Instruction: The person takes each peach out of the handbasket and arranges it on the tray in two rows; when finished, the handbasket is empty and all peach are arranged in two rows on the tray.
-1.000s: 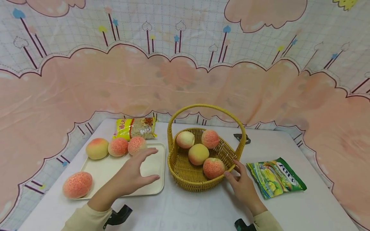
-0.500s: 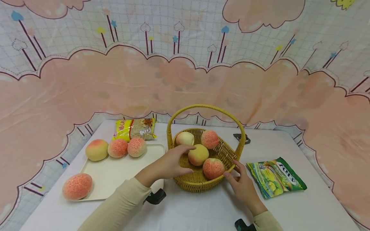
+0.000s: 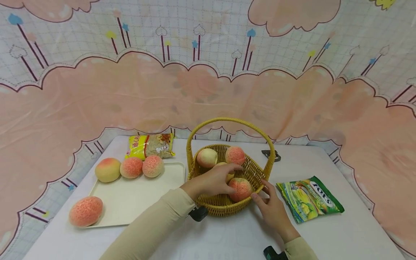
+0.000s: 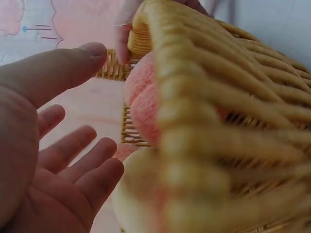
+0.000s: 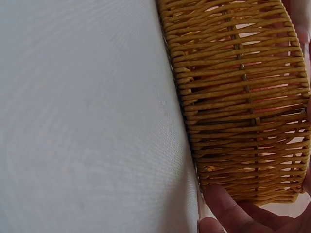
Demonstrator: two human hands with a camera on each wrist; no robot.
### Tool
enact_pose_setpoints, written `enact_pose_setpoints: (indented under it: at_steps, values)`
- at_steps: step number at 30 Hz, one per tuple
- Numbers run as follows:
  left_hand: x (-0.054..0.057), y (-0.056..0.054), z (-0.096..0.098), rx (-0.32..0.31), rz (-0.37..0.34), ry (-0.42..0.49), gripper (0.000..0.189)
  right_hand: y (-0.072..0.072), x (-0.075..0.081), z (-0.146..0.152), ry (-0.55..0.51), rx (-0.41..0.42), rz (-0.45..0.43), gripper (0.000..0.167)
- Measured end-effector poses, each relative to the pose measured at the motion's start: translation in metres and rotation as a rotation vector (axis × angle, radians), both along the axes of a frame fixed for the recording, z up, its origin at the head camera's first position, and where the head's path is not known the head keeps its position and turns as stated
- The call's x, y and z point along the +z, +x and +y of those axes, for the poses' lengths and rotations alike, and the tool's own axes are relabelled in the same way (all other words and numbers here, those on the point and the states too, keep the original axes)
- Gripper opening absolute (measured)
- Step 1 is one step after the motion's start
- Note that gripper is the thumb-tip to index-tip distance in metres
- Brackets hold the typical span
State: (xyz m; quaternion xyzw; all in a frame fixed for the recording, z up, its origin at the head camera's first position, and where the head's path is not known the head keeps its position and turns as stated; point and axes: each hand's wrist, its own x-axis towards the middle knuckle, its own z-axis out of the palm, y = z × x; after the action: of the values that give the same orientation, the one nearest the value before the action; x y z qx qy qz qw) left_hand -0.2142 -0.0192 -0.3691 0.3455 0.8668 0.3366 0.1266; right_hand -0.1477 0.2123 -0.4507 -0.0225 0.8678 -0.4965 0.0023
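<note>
A yellow wicker basket (image 3: 221, 211) with a tall handle holds several peaches. My left hand (image 3: 209, 182) reaches over its near left rim, thumb and fingers spread apart. Its fingertips are right at the front red peach (image 3: 241, 190), and it mostly hides a yellow peach (image 3: 230, 176). Behind it lie a pale peach (image 3: 207, 157) and another red one (image 3: 235, 155). In the left wrist view, a gap shows between the thumb and fingers of the left hand (image 4: 58, 170). My right hand (image 3: 273, 209) grips the basket's right rim near the handle's foot.
Left of the basket lies a cream tray (image 3: 139, 202). Three peach-like fruits line its back edge, one being yellow-red (image 3: 107, 169); a red one (image 3: 86, 212) sits at its front left corner. A yellow food bag (image 3: 151, 145), a green FOX'S bag (image 3: 310, 199) and a small dark object (image 3: 271, 155) lie around.
My left hand has moved right, from over the tray to inside the basket at the front red peach. The right hand has stayed at the rim.
</note>
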Motion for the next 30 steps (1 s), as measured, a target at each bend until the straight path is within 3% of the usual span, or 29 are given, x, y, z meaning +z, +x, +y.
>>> enact_pose_setpoints:
  at_steps: [9,21,30]
  values:
    - [-0.006,-0.002,0.015,-0.001,-0.054,-0.068,0.060,0.000,0.002,-0.001,0.006,-0.010,-0.031,0.065]
    - [-0.011,-0.004,0.020,-0.027,0.031,-0.149,0.058,0.002,0.003,-0.001,0.010,-0.008,-0.017,0.066]
    - [-0.010,-0.002,0.018,-0.018,0.007,-0.194,0.059,-0.001,0.001,0.000,0.006,-0.018,-0.026,0.066]
